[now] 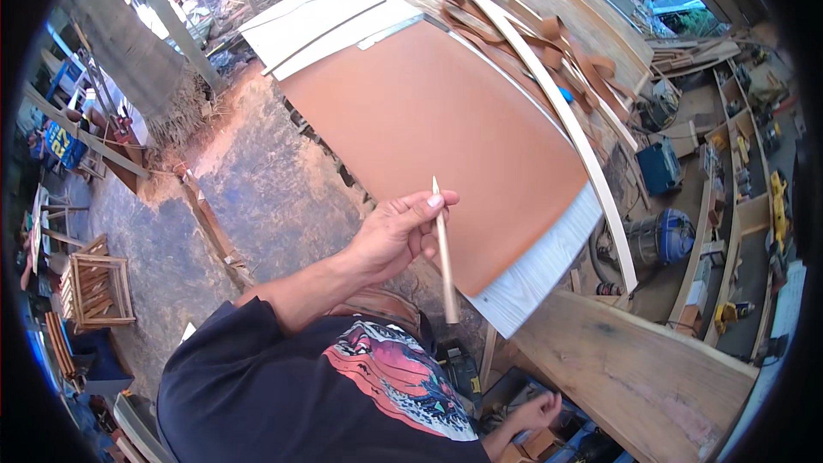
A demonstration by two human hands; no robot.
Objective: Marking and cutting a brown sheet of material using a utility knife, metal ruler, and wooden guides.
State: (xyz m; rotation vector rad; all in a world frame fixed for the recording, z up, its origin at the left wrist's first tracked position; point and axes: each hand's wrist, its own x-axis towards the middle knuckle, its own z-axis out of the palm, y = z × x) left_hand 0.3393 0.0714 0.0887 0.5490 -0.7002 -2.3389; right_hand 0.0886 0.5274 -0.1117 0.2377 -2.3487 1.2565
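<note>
Upright in my left hand is a pale pencil, pinched between thumb and fingers with its sharpened point upward. Behind it lies a large tan sheet, apparently leather, over a pale wood-grain board on the workbench. My left hand is in front of the sheet's near left edge. Low in the picture, beside my shirt, my right hand is over a toolbox area. Its fingers are curled in; whatever they may hold is hidden.
A long curved wood strip runs along the sheet's right side. Tan leather straps lie tangled beyond it. A thick wooden plank juts out at lower right. A shop vacuum and tool shelves stand to the right.
</note>
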